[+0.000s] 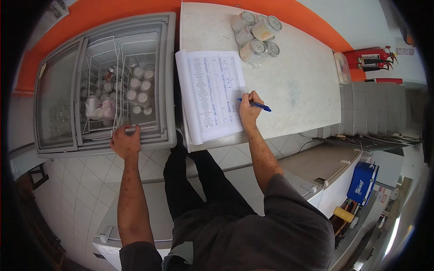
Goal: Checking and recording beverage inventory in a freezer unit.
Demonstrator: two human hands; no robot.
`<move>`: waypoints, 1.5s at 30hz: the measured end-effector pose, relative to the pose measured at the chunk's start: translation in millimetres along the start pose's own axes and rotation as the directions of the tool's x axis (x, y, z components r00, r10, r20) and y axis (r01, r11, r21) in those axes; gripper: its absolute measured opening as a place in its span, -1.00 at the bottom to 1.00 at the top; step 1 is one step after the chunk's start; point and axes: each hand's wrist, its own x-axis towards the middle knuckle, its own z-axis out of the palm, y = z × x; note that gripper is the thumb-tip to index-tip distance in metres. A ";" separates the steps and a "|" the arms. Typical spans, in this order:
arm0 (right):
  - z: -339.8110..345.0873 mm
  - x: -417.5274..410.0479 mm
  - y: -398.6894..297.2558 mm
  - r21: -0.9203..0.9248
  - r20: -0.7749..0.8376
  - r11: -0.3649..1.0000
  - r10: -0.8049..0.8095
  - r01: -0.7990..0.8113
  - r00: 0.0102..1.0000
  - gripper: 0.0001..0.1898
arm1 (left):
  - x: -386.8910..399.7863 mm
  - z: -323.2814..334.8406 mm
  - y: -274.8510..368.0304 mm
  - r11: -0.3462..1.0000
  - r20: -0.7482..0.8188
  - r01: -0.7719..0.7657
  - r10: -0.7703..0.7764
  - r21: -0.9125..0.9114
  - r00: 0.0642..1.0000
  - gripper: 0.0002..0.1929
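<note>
My right hand holds a blue pen over the right edge of a stapled or folded-back stack of printed sheets. The top sheet carries a table with handwritten blue marks, and its turned pages curl over on the left. My left hand grips the front rim of a chest freezer, fingers curled over the edge. One glass lid covers the freezer's left part; the other part is uncovered. Inside, white wire baskets stand around several cans and a pink-and-white pack.
Several clear cans with pale labels stand grouped at the back of the white tabletop. Beyond its right end are a plastic container and red fire extinguishers. Another chest freezer and a blue box lie behind on the right.
</note>
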 end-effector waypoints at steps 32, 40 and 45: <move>-3.7 -0.9 1.2 -0.068 0.004 0.998 0.007 -0.007 1.000 -0.74 | -3.1 4.8 -4.6 0.996 -0.093 -0.075 0.071 -0.042 0.993 -0.65; -5.3 0.3 10.6 0.009 -0.001 0.998 0.054 -0.054 0.999 -0.73 | -3.7 3.6 -2.9 0.998 -0.128 -0.051 0.045 -0.044 0.991 -0.69; -4.3 2.3 7.0 0.050 -0.021 0.997 0.051 -0.050 0.998 -0.71 | -2.5 4.2 -3.5 0.998 -0.090 -0.061 0.057 -0.035 0.994 -0.67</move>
